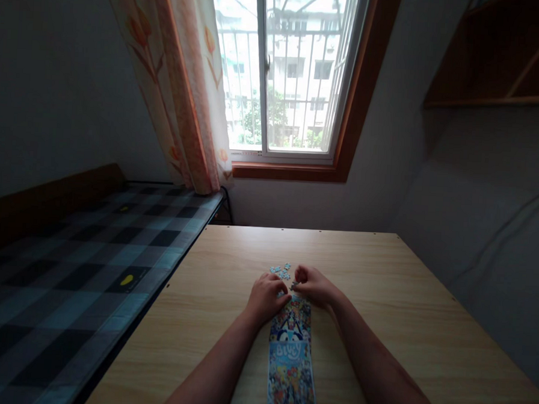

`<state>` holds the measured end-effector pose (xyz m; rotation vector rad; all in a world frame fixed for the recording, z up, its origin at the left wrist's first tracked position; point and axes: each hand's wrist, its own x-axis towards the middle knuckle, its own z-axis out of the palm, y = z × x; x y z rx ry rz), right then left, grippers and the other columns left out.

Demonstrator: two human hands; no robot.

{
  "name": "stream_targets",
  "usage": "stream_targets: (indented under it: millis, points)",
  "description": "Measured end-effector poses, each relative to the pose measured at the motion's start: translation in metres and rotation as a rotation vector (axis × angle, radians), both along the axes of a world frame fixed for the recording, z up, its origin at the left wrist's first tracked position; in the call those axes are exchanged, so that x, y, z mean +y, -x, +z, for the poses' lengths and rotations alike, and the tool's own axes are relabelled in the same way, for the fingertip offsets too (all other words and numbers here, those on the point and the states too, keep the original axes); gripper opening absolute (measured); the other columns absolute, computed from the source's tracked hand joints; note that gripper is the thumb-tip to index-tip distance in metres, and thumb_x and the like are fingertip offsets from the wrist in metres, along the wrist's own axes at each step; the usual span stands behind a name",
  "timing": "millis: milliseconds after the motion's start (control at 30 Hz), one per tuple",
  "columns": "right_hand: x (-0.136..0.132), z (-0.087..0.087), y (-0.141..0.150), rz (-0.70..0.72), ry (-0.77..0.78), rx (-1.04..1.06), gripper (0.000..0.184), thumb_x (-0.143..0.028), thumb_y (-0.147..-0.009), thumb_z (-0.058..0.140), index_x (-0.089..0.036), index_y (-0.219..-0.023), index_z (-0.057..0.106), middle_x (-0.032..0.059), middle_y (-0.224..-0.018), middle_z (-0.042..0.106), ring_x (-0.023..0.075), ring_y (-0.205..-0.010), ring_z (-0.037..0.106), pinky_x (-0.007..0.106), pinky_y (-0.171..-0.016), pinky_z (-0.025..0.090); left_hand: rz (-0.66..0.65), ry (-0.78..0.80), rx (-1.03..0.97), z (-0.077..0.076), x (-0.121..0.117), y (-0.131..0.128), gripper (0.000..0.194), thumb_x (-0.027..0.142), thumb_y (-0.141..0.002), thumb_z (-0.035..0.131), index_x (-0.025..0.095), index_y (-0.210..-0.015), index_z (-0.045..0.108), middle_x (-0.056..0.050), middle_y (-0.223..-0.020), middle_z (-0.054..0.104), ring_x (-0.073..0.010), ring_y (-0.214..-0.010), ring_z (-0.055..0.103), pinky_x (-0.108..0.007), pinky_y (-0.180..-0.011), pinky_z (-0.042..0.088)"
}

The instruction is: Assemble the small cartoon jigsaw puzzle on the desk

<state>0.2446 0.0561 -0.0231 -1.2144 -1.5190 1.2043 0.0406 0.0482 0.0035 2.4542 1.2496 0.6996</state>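
A jigsaw puzzle [294,321] with a colourful cartoon picture lies on the wooden table, its joined part reaching up to my hands. My left hand [267,295] rests at the puzzle's upper left edge, fingers curved and thumb apart from the index finger, with no piece visible in it. At the upper right, my right hand [312,285] pinches a small puzzle piece [293,284] between thumb and fingers, just above the puzzle's top edge. Several loose puzzle pieces [285,274], pale blue side showing, lie scattered beyond my hands.
A printed picture sheet [291,378] lettered "Bluey" lies below the puzzle, toward me. The wooden table [380,328] extends on both sides. To the left is a bed [90,247] with a checked cover. A window [298,77], curtain [185,89] and wall shelf [496,102] are beyond.
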Motion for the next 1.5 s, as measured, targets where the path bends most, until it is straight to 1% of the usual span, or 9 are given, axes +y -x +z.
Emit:
stream_targets:
  millis: [167, 300, 467, 667, 900, 1067, 1300, 1400, 1500]
  points:
    - [0.000, 0.010, 0.005, -0.044, 0.030, 0.278, 0.043, -0.031, -0.057, 0.087, -0.021, -0.076, 0.050, -0.0056, -0.072, 0.056, 0.0131, -0.068, 0.054, 0.026, -0.064, 0.041, 0.076, 0.005, -0.195, -0.002, 0.001, 0.001, 0.014, 0.022, -0.078, 0.076, 0.023, -0.092, 0.075, -0.004, -0.094, 0.069, -0.0218, -0.095, 0.062, -0.035, -0.088, 0.048]
    - [-0.003, 0.014, 0.009, -0.020, 0.060, 0.381, 0.044, -0.031, -0.056, 0.090, -0.021, -0.079, 0.054, -0.0045, -0.074, 0.061, 0.0139, -0.070, 0.058, 0.027, -0.068, 0.044, 0.085, -0.017, -0.308, -0.002, 0.002, 0.002, 0.006, 0.022, -0.085, 0.071, 0.023, -0.090, 0.075, -0.004, -0.089, 0.069, -0.0197, -0.090, 0.063, -0.033, -0.085, 0.049]
    - [-0.005, 0.014, 0.012, -0.010, 0.052, 0.388, 0.041, -0.031, -0.057, 0.091, -0.020, -0.077, 0.057, -0.0042, -0.074, 0.062, 0.0137, -0.069, 0.060, 0.027, -0.067, 0.044, 0.054, -0.011, -0.324, 0.001, 0.001, 0.002, 0.007, 0.021, -0.087, 0.069, 0.023, -0.087, 0.076, -0.004, -0.088, 0.070, -0.0197, -0.091, 0.064, -0.033, -0.086, 0.050]
    - [0.000, 0.007, 0.012, -0.022, 0.019, 0.340, 0.039, -0.033, -0.057, 0.091, -0.019, -0.078, 0.062, -0.0025, -0.075, 0.065, 0.0142, -0.070, 0.061, 0.028, -0.069, 0.047, 0.065, 0.012, -0.345, 0.002, 0.002, 0.001, 0.009, 0.020, -0.086, 0.068, 0.023, -0.083, 0.076, -0.003, -0.084, 0.069, -0.0173, -0.082, 0.063, -0.030, -0.080, 0.049]
    - [0.008, -0.005, 0.012, -0.111, 0.019, 0.374, 0.043, -0.039, -0.058, 0.092, -0.018, -0.088, 0.071, 0.0059, -0.089, 0.075, 0.0212, -0.085, 0.070, 0.037, -0.084, 0.054, 0.234, 0.046, -0.387, -0.001, 0.012, 0.007, 0.011, 0.022, -0.085, 0.066, 0.020, -0.081, 0.076, -0.004, -0.084, 0.071, -0.0172, -0.075, 0.062, -0.031, -0.076, 0.049]
    - [0.007, -0.006, 0.017, -0.100, -0.037, 0.311, 0.038, -0.038, -0.061, 0.089, -0.018, -0.088, 0.074, 0.0062, -0.088, 0.076, 0.0213, -0.084, 0.071, 0.036, -0.082, 0.055, 0.156, 0.015, -0.375, 0.000, 0.009, 0.005, 0.011, 0.025, -0.086, 0.068, 0.021, -0.090, 0.078, -0.004, -0.086, 0.070, -0.0177, -0.080, 0.062, -0.031, -0.078, 0.049]
    - [0.006, -0.008, 0.020, -0.106, -0.126, 0.214, 0.028, -0.040, -0.067, 0.084, -0.018, -0.083, 0.075, 0.0055, -0.082, 0.076, 0.0206, -0.077, 0.071, 0.035, -0.076, 0.056, 0.143, 0.008, -0.329, -0.003, 0.009, 0.005, 0.011, 0.023, -0.087, 0.068, 0.020, -0.083, 0.077, -0.004, -0.082, 0.069, -0.0192, -0.083, 0.062, -0.032, -0.080, 0.047]
    - [0.007, -0.009, 0.018, -0.134, -0.129, 0.241, 0.028, -0.041, -0.067, 0.085, -0.019, -0.082, 0.076, 0.0063, -0.084, 0.077, 0.0224, -0.081, 0.073, 0.037, -0.080, 0.057, 0.206, 0.021, -0.355, -0.005, 0.013, 0.007, 0.013, 0.024, -0.088, 0.066, 0.019, -0.082, 0.077, -0.005, -0.082, 0.070, -0.0198, -0.083, 0.063, -0.033, -0.081, 0.047]
    - [0.008, -0.010, 0.017, -0.180, -0.134, 0.262, 0.028, -0.040, -0.067, 0.084, -0.019, -0.085, 0.076, 0.0072, -0.088, 0.078, 0.0237, -0.084, 0.074, 0.039, -0.084, 0.058, 0.326, 0.027, -0.382, -0.008, 0.018, 0.011, 0.017, 0.027, -0.090, 0.063, 0.017, -0.084, 0.076, -0.006, -0.085, 0.071, -0.0215, -0.087, 0.064, -0.034, -0.083, 0.047]
